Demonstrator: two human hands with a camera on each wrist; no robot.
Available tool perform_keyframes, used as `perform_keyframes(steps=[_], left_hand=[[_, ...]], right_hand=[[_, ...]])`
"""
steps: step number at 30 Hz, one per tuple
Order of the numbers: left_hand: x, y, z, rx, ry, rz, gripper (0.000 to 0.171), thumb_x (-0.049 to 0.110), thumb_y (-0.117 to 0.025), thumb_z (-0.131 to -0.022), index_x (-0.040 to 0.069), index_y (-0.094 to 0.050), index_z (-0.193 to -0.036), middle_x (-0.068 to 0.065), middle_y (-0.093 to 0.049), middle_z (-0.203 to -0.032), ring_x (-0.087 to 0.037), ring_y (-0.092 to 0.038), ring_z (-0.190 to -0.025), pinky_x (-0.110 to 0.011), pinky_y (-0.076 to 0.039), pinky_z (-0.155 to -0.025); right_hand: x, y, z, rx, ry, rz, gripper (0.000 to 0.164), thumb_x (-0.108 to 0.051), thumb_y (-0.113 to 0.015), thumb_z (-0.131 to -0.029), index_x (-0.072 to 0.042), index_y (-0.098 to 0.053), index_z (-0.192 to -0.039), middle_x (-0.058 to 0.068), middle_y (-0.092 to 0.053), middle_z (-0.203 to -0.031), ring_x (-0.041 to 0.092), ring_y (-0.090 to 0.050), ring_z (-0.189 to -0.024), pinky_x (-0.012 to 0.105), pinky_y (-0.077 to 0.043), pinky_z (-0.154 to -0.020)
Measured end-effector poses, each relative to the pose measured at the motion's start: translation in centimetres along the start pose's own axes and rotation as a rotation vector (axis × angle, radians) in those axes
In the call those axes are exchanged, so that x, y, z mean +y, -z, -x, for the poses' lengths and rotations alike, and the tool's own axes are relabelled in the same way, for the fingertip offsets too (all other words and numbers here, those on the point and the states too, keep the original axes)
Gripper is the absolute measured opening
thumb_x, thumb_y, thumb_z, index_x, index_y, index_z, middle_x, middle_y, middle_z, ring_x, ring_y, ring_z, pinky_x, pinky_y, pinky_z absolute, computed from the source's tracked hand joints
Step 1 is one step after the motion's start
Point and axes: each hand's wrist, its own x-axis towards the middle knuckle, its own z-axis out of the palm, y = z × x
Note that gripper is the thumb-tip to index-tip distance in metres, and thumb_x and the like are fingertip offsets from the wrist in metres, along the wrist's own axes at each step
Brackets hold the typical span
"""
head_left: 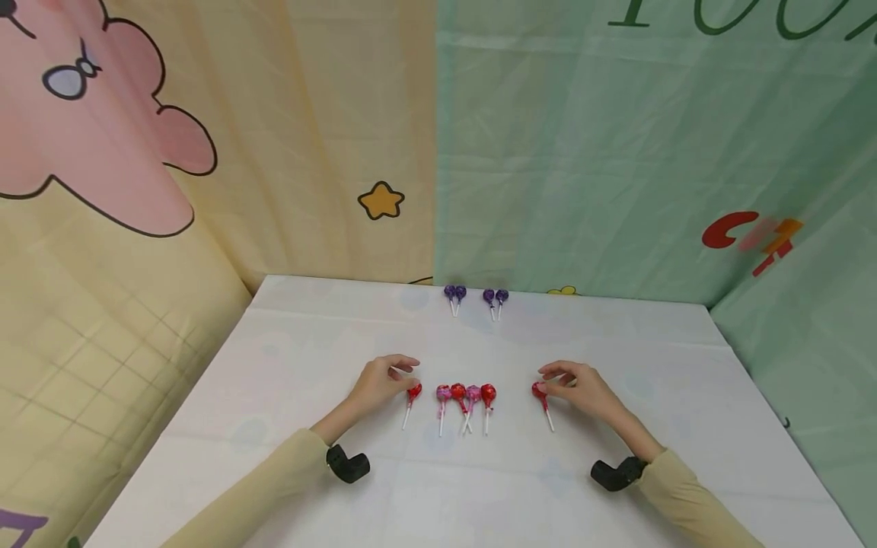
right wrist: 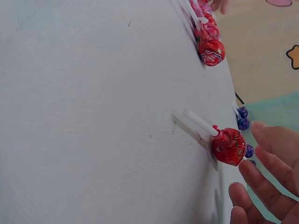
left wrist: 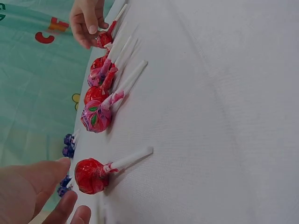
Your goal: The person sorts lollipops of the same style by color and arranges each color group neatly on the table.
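Observation:
A red-wrapped lollipop (head_left: 414,393) lies on the white table at the left of a row. My left hand (head_left: 384,378) is at its candy head, and in the left wrist view the thumb and fingers stand apart beside the red lollipop (left wrist: 91,176). At the row's right end lies another red lollipop (head_left: 538,391). My right hand (head_left: 578,387) reaches to its head; the right wrist view has the fingers spread next to that red lollipop (right wrist: 229,147), not closed round it. Between the hands lie a pink lollipop (head_left: 443,393) and several more, red and pink, some sticks crossing.
Two pairs of purple lollipops (head_left: 455,292) (head_left: 495,295) lie at the table's far edge, sticks toward me. The white-covered table (head_left: 479,487) meets printed curtains (head_left: 329,152) at the back and sides. A black wrist camera (head_left: 348,464) sits on the left wrist, another (head_left: 617,473) on the right.

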Motion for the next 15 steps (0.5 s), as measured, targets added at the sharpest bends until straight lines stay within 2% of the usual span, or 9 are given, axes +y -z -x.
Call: perform_keyframes(steps=[7, 15], left_hand=[[-0.71, 0.24, 0.57, -0.032, 0.0, -0.001, 0.032, 0.011, -0.077, -0.079, 0.007, -0.071, -0.11, -0.009, -0.072, -0.104, -0.011, -0.06, -0.075, -0.02, -0.045, -0.065], [-0.93, 0.32, 0.61, -0.091, -0.001, -0.002, 0.035, 0.011, -0.076, -0.08, 0.007, -0.069, -0.114, -0.01, -0.071, -0.108, -0.011, -0.057, -0.074, -0.021, -0.044, -0.064]], right_hand=[[0.14, 0.11, 0.5, -0.024, 0.018, 0.002, 0.033, -0.027, -0.073, -0.085, -0.011, -0.068, -0.114, 0.008, -0.07, -0.108, 0.016, -0.058, -0.086, 0.027, -0.047, -0.063], [0.48, 0.14, 0.77, -0.031, 0.031, 0.0, 0.037, -0.026, -0.073, -0.085, -0.008, -0.067, -0.117, 0.011, -0.069, -0.11, 0.013, -0.057, -0.083, 0.024, -0.045, -0.059]])
